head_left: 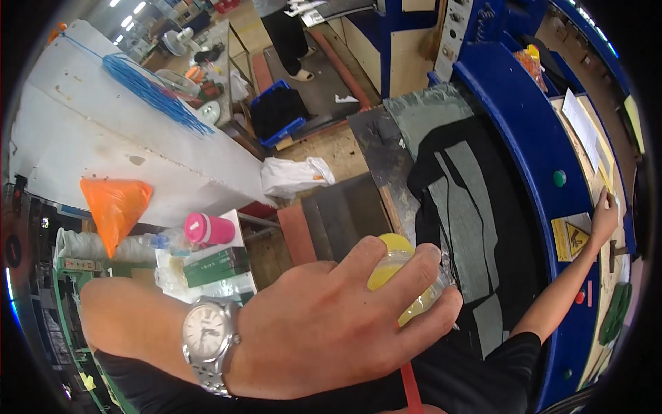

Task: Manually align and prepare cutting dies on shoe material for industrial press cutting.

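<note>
My left hand (345, 317), with a steel watch (209, 334) on its wrist, is large in the foreground. Its fingers curl over a clear plastic cup (396, 265) with something yellow in it; the hand hides most of the cup. A red strip (411, 390) shows below this hand. Farther right, my right arm reaches over the blue machine. My right hand (605, 219) is closed at the ledge, beside a yellow strip (607, 165) and a white sheet (580, 127). What its fingers hold, if anything, is too small to make out.
Black fabric (514, 228) with grey-green cut pieces (469, 214) lies on the machine bed. At left, a pink container (209, 228) and green box (217, 268) stand near an orange bag (115, 207). A person (284, 34) stands beyond a blue crate (279, 114).
</note>
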A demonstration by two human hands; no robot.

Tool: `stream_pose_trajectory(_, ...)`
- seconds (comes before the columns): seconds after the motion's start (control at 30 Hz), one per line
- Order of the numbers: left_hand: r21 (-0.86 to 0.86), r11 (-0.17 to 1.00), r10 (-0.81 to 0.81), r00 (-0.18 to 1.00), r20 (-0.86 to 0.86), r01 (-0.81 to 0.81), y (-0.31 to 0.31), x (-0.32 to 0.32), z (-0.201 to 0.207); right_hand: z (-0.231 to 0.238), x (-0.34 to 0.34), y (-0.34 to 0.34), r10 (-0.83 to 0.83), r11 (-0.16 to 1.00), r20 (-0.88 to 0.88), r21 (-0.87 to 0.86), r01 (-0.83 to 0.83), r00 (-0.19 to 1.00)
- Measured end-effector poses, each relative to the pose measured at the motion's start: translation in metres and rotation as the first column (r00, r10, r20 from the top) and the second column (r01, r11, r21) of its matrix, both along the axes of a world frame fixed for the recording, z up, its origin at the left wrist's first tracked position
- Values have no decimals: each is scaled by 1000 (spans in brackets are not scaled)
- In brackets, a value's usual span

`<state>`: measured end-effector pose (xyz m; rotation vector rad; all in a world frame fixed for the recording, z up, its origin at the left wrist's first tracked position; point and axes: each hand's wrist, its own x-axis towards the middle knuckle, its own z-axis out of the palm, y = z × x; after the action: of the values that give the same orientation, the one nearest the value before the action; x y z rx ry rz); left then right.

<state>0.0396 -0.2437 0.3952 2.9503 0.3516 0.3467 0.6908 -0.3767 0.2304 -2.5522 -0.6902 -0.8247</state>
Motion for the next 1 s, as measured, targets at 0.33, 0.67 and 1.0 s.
stream_pose_trajectory(0.33,168,985,-57,994,90,41,1,3,-15,8,-13,7,-34,999,9,-2,34,999)
stream_pose_trajectory(0.67,117,992,-52,998,29,48,0,-5,-17,8,-5,-1,11,1000,-45,-4,-11,999)
stream_pose_trajectory(1.0,33,999,-3,1000,-5,3,-2,-12,-15,7,1,-9,-30,999,-87,-27,28,996)
